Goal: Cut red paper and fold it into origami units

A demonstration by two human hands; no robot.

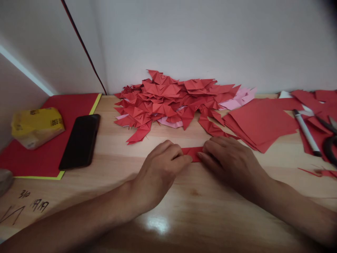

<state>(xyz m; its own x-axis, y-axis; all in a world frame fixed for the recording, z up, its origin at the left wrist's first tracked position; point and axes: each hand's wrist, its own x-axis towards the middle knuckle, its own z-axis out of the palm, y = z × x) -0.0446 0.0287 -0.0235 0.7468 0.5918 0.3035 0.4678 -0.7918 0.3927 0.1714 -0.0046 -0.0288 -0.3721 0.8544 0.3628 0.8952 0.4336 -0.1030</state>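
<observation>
While the left hand and right hand curl closed on its ends, hiding them, the folded red paper lies on the worktop, its long axis running left to right.

There are two hands, one held strip, one phone (one marker).

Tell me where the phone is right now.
In the head view, the phone lies on the left side, across the right edge of the red sheet, between the yellow packet and the left hand.
</observation>
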